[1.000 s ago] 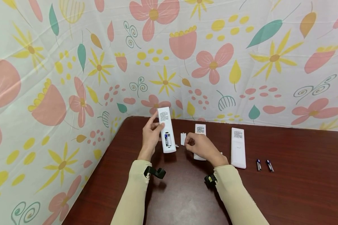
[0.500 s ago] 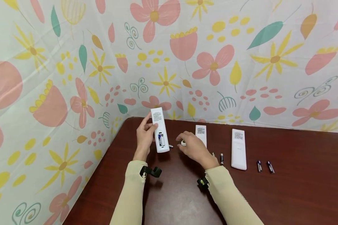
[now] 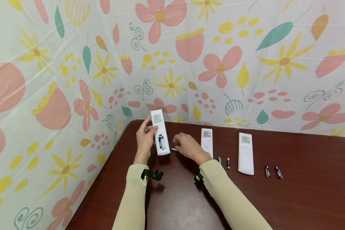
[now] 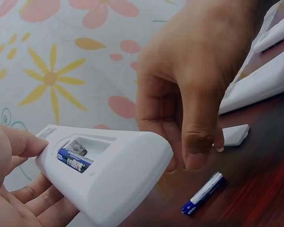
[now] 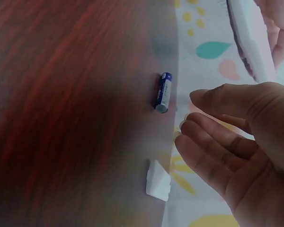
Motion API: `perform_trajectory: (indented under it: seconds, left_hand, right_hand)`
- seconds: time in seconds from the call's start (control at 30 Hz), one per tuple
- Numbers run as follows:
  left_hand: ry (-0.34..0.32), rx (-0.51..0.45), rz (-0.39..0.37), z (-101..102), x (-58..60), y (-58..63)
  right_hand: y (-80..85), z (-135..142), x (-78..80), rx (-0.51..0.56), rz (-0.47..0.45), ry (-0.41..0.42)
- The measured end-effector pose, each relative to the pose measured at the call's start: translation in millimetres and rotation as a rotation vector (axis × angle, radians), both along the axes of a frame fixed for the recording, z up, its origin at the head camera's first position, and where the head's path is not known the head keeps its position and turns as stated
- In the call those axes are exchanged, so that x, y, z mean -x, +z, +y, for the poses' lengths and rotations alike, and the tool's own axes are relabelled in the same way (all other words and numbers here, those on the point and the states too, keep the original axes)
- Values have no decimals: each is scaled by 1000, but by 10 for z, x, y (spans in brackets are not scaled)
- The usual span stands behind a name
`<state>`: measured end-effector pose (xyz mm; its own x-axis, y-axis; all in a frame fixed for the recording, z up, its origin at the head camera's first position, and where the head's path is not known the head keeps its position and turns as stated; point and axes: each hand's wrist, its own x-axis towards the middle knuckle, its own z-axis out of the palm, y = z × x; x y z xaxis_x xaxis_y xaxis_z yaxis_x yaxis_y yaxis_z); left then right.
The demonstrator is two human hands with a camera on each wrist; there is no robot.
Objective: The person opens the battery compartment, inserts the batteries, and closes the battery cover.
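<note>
Near the head view's centre, a white remote (image 3: 160, 132) is being held tilted by the left hand (image 3: 144, 140), its thumb and fingers clamped round it. At four o'clock from this, above the table (image 3: 178, 204), the right hand (image 3: 188, 146) is being held, thumb and fingertips apart. By the left wrist view, a metal spring (image 4: 77, 147) is being revealed beside one blue battery (image 4: 74, 160) in the open compartment (image 4: 102, 146). By the right wrist view, a small white cover (image 5: 157, 182), hidden from the head camera, is being shown at six o'clock from a loose battery (image 5: 164, 92). At three o'clock from the right hand, a second remote (image 3: 207, 143) and a third remote (image 3: 246, 154) are being borne by glossy reddish-brown wood. At twelve and ten o'clock, the table is being bordered by flower-printed cloth (image 3: 166, 48).
</note>
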<state>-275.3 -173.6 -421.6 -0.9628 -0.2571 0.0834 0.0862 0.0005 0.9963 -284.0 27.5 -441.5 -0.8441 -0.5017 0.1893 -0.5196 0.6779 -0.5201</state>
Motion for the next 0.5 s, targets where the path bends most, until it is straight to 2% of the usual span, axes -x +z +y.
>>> perform_trajectory:
  seconds: [0.5]
  left_hand:
    - [50,10,-25,-165,45,-43]
  right_hand:
    - [-65,-114,99,-32,-50,30]
